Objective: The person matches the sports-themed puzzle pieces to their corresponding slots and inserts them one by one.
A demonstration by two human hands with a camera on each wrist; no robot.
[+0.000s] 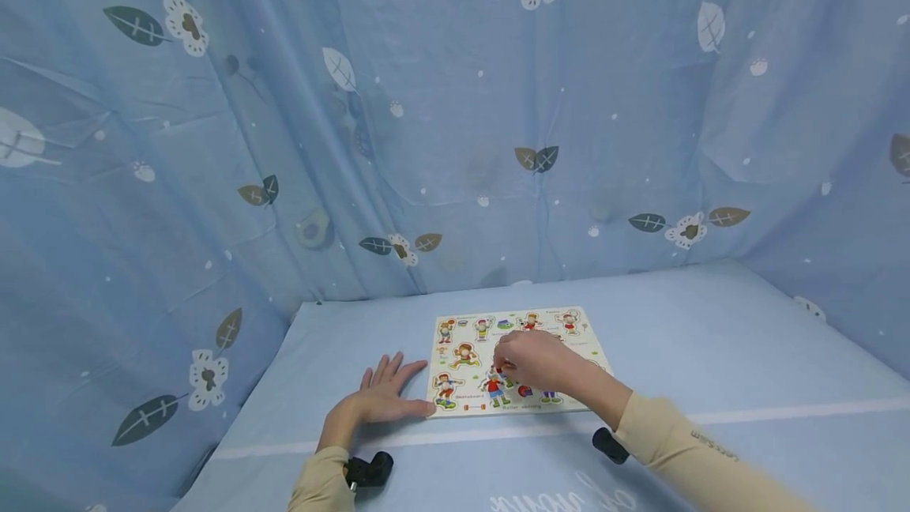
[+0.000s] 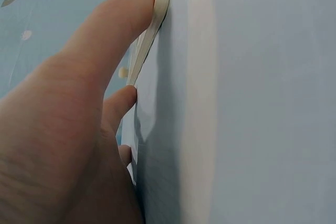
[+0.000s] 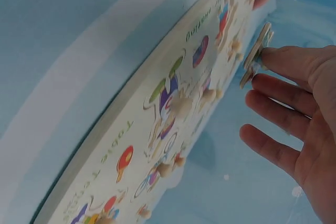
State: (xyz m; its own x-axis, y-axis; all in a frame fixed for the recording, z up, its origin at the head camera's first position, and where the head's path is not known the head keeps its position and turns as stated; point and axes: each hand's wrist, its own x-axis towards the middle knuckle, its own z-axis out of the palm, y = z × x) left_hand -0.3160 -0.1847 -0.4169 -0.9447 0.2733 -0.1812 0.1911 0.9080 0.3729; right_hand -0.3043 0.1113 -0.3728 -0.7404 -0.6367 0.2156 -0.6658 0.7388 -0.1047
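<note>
beige sleeves lead in — right hand (image 1: pixel 536 362) pinches a small puzzle piece (image 3: pixel 255 56) just above the puzzle board (image 1: pixel 455 338); left hand (image 1: pixel 384 395), fingers flat, braces the board's left edge on the table (image 1: pixel 711 338).

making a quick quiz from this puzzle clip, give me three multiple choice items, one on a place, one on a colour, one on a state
1. Where does the left hand rest?
A. on top of the puzzle board's middle
B. flat on the table at the board's left edge
C. on the curtain

2. What colour is the cloth over the table?
A. red
B. light blue
C. black

3. What is the right hand doing?
A. pinching a puzzle piece just off the puzzle board
B. lying flat and idle on the table
C. making a fist that holds nothing

Answers:
1. B, the head view shows it flat beside the board, thumb against the edge.
2. B, the cloth is pale blue throughout.
3. A, the right wrist view shows the fingers holding a piece clear of the board.
</note>
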